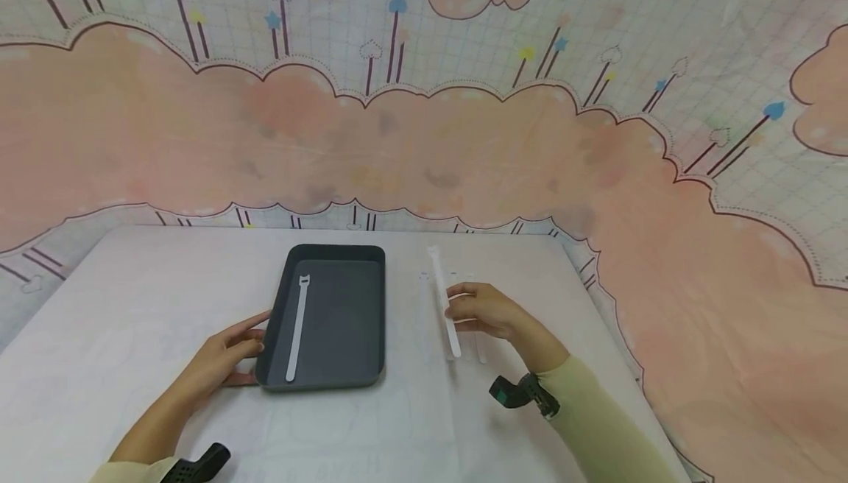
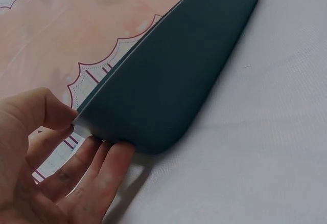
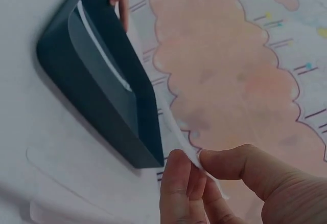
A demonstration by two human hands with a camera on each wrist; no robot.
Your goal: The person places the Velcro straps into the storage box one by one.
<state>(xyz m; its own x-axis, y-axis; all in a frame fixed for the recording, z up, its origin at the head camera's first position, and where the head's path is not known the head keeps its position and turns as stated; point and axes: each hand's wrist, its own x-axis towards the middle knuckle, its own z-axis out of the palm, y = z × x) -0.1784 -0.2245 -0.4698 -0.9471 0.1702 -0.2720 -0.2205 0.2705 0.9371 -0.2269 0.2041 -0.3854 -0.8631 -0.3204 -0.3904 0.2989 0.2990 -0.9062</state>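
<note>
- Right hand [image 1: 486,314]: thumb and fingers pinch a pale strip [image 1: 440,277] near its middle, to the right of the tray; strip looks raised off the tabletop [image 1: 517,262].
- Left hand [image 1: 221,354]: fingertips touch the left side of the dark tray [image 1: 344,314]; firm grip or mere steadying, cannot tell.
- In the tray: white strip with slotted head [image 1: 297,328], lying lengthwise by the left wall, head toward the far end. Floor to its right is bare.
- Right of the tray, faint outlines on the tabletop; perhaps more strips, too pale to be sure.
- Handling, my judgement: mid-length pinch suits a thin strip, both ends balanced. Light pressure; squeezing may bow or twist it.
- Any pass above the tray wants the lower end clear of the rim, strip turned parallel to its fellow.
- Left fingers best kept soft; a push would slide the tray.
</note>
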